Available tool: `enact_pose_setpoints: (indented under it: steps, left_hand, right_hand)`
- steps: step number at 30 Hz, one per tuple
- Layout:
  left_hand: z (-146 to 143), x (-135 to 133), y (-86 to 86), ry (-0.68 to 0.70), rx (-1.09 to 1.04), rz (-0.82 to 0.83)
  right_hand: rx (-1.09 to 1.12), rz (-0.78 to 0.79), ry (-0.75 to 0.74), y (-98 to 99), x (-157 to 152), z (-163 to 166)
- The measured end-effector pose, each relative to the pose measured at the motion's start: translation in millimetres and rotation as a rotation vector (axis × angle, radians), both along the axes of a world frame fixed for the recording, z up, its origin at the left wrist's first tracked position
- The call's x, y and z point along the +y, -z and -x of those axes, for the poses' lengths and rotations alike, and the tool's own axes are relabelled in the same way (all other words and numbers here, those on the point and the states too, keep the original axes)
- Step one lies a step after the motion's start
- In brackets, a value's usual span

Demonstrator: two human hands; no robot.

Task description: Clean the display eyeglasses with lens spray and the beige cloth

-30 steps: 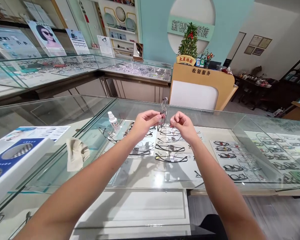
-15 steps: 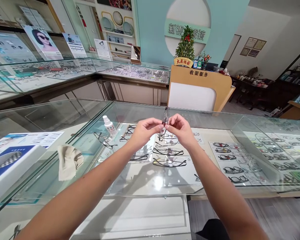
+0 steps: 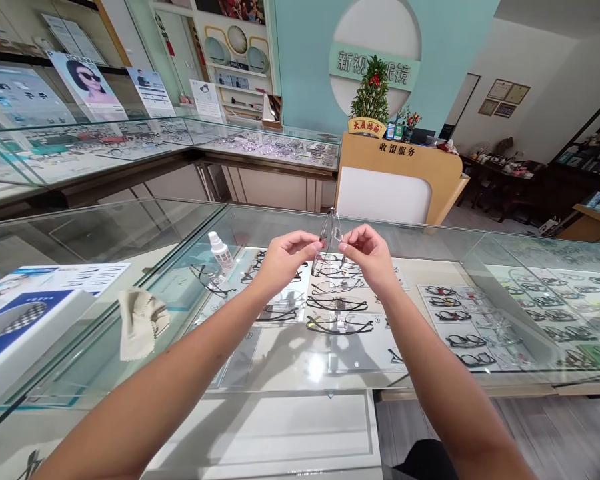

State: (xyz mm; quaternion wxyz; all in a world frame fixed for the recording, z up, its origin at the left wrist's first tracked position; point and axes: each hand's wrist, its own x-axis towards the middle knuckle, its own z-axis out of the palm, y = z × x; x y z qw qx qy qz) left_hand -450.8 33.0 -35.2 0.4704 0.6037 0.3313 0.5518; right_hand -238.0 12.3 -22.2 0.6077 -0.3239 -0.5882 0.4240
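Note:
Both hands hold one pair of eyeglasses (image 3: pixel 331 227) above the glass counter, with the frame seen nearly edge-on. My left hand (image 3: pixel 291 259) pinches one side between thumb and fingertips. On the other side, my right hand (image 3: pixel 366 253) pinches it in the same way, a small gap apart from the left. Below, through the glass, several eyeglasses (image 3: pixel 337 304) lie in a column. To the left stand a white spray bottle (image 3: pixel 221 252) and another pair of glasses (image 3: pixel 213 280). A beige cleaning cloth (image 3: pixel 141 323) lies crumpled on the counter.
At the left edge a blue and white box (image 3: pixel 30 333) rests on the glass counter (image 3: pixel 180 227). Inside the case at right are more eyeglasses (image 3: pixel 467 340). Beyond stands a wooden cashier desk (image 3: pixel 400 167) with a plant (image 3: pixel 371 93) on it.
My hands have moved slightly apart, and the eyeglasses between them have turned, so the two sides now show spread below the top. The cloth and bottle stay in place.

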Motion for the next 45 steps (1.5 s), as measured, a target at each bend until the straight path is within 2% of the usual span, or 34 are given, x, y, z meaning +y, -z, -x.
enact_pose_setpoints:
  steps: [5,8,11,16,18,21,25,27,29,32,41,45]
  left_hand:
    - [4.3,5.3,1.8,-0.032,0.026,-0.019]
    - [7.0,6.4,2.1,-0.034,0.114,-0.054]
    - [9.1,7.7,4.1,-0.003,0.194,-0.069]
    - [10.0,8.4,5.9,-0.028,0.123,-0.052]
    - [9.7,6.9,3.5,-0.052,0.09,-0.039]
    - [8.8,4.1,-0.4,-0.06,0.076,-0.037]
    - [6.9,2.5,-0.5,-0.025,0.096,-0.062]
    - [5.6,1.6,0.3,0.018,0.115,-0.085]
    - [4.2,0.1,0.4,0.055,0.147,-0.112]
    - [2.3,-2.0,-0.2,0.069,0.167,-0.133]
    - [4.0,2.0,3.3,-0.029,0.146,-0.091]
    - [4.1,1.4,0.9,-0.065,0.106,-0.07]
  right_hand:
    - [-0.162,-0.184,0.348,-2.4,-0.2,-8.9]
    - [-0.211,-0.259,0.529,-4.1,-0.8,-15.6]
    - [-0.231,-0.31,0.645,-4.4,-0.4,-19.9]
    - [-0.306,-0.52,0.819,-0.5,-2.0,-13.6]
    - [-0.312,-0.542,0.773,2.4,-4.5,-7.3]
    - [-0.37,-0.475,0.57,7.1,-9.3,3.2]
    - [-0.339,-0.227,0.281,12.5,-12.6,15.4]
    - [-0.255,-0.105,0.204,14.4,-12.1,19.3]
    - [-0.188,-0.053,0.197,15.6,-10.6,21.2]
    - [-0.16,-0.066,0.244,16.6,-8.3,20.9]
    - [-0.223,-0.056,0.324,20.1,0.7,13.9]
    - [-0.273,-0.055,0.423,20.9,3.2,10.8]
